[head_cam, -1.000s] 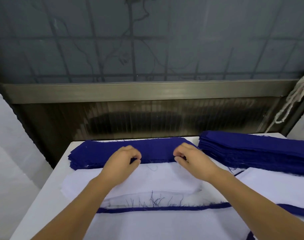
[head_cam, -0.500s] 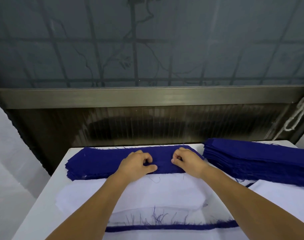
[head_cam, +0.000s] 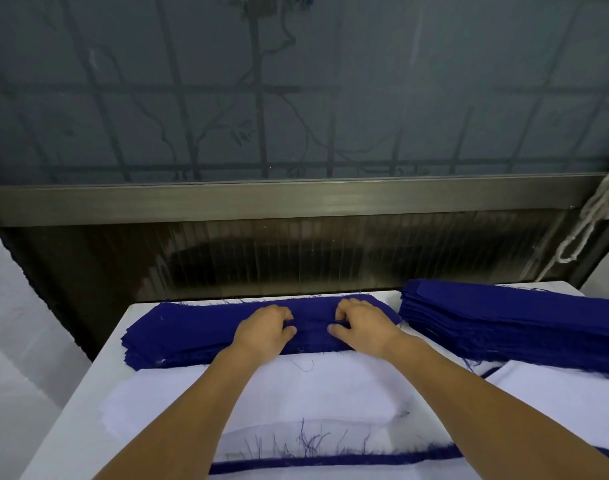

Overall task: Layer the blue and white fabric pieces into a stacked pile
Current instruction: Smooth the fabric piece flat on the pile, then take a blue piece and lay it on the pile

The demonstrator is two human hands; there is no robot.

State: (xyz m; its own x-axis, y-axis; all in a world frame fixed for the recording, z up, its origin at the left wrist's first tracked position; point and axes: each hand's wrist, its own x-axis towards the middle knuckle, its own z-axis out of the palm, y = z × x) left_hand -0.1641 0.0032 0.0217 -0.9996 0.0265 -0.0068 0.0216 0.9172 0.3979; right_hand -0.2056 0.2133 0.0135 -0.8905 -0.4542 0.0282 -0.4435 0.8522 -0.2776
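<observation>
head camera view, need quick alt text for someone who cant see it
Two hands, the left hand and right hand, pinch the top of a blue fabric stack on a white table. White fabric pieces lie nearer; a taller blue stack sits right.

single head-worn view, looking forward and slightly down along both forearms, close over the near edge of the white table (head_cam: pixel 88 393); facing the far edge and the dark window (head_cam: pixel 296 98) just behind it.
</observation>
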